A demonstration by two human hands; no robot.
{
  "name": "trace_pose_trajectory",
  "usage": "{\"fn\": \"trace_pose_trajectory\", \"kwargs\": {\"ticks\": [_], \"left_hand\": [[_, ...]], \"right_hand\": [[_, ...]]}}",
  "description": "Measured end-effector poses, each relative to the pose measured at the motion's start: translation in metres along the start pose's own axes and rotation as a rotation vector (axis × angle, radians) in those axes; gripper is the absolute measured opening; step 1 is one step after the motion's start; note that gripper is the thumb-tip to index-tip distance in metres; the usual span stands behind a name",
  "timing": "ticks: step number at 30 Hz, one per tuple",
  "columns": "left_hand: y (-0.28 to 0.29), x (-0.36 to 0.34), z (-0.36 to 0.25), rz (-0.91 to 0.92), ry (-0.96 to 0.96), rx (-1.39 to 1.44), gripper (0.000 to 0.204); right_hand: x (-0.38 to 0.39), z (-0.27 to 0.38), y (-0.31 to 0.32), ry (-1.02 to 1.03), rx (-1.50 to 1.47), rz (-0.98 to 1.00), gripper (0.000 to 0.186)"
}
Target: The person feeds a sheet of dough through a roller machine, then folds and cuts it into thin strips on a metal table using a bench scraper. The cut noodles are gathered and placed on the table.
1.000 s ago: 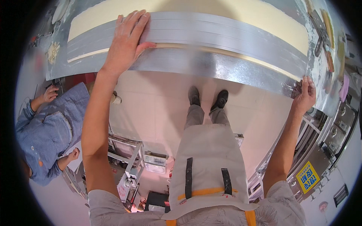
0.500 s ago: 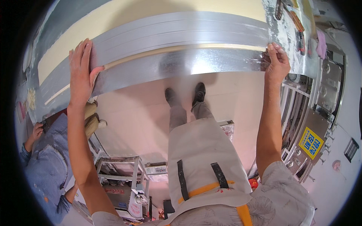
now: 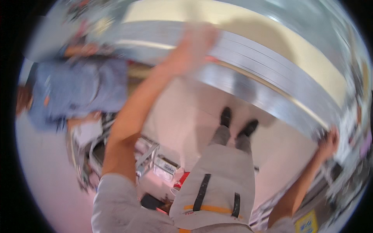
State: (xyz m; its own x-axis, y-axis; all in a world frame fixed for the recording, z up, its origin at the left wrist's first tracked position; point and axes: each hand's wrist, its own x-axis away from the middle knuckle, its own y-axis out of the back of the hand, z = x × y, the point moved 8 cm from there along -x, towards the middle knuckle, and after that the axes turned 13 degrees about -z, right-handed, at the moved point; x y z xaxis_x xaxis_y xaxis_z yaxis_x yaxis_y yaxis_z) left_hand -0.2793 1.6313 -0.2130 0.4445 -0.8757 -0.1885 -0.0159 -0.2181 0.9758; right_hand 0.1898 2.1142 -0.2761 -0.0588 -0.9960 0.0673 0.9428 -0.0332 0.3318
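A long, thin pale strip, dough-like in look [image 3: 285, 94], lies along the front part of a grey metal worktop [image 3: 252, 52]. Behind it spreads a wide pale yellow sheet [image 3: 322, 72], also like dough. My left hand [image 3: 198, 42] is over the strip near the middle of the worktop; motion smears its fingers, so its grip is unclear. At the strip's right end is my right hand [image 3: 329, 143], its fingers drawn together in a pinch at the tip. Blur hides the exact contact there.
To the left stands another person in blue clothes [image 3: 77, 89], one hand [image 3: 87, 49] by the worktop. Below are a metal frame [image 3: 147, 157], a white box [image 3: 165, 167] and a red item [image 3: 182, 179]. A yellow sign [image 3: 307, 223] sits at lower right.
The view has swung left and tilted, bringing more of the other person in. My left hand has come off its flat place at the strip's left part; my right hand remains at the right end.
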Motion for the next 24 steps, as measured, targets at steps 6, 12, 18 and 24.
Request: {"fn": "trace_pose_trajectory", "kwargs": {"ticks": [6,12,18,24], "left_hand": [[0.028,0.013,-0.012,-0.337,-0.108,-0.049,0.087],[0.015,-0.001,-0.009,-0.318,-0.081,0.010,0.088],[0.017,0.008,-0.010,-0.338,-0.095,-0.041,0.089],[0.021,0.003,-0.008,-0.359,-0.090,-0.058,0.090]], "right_hand": [[0.008,0.011,-0.004,0.222,-0.027,0.067,0.035],[-0.016,0.018,-0.010,0.207,0.007,0.085,0.035],[0.005,0.024,-0.011,0.155,0.019,0.059,0.035],[-0.004,0.017,-0.012,0.119,-0.053,0.098,0.031]]}}
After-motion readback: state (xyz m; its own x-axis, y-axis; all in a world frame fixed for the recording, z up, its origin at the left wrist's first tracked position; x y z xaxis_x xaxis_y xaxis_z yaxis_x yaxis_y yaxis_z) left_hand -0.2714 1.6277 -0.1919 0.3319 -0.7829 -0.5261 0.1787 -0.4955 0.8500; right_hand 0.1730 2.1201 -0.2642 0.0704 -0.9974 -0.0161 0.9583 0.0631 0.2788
